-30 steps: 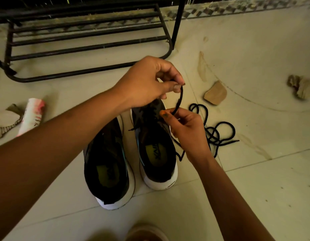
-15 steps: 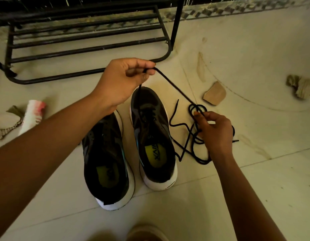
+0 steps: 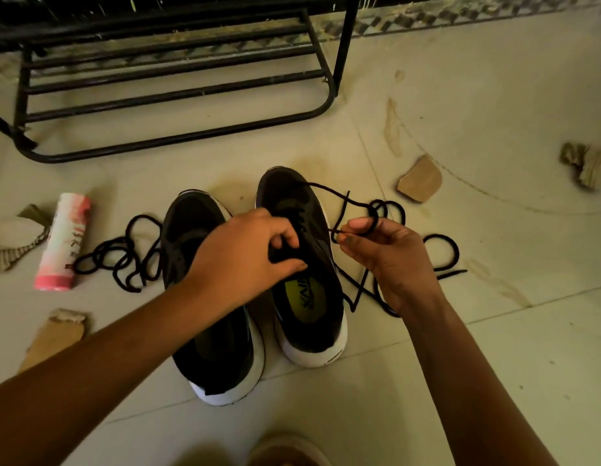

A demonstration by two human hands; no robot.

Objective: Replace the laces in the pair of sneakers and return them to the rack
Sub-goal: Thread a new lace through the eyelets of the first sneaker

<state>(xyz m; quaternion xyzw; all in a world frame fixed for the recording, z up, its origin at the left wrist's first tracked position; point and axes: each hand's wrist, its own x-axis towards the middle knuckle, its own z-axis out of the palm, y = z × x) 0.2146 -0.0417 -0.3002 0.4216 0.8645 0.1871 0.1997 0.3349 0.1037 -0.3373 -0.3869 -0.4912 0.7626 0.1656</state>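
Two black sneakers with white soles stand side by side on the floor, the left sneaker and the right sneaker. My left hand grips the tongue of the right sneaker. My right hand pinches the end of a black lace that runs from the right sneaker's toe eyelets and lies in loops on the floor beside it. A second black lace lies tangled to the left of the left sneaker.
The black metal shoe rack stands at the back. A pink and white can lies at the left by cloth and cardboard scraps. A cardboard piece and a rag lie at the right.
My left hand let go of the raised lace and came down onto the right sneaker's tongue. My right hand shifted a little left and up, pinching the lace end. The view tilted down.
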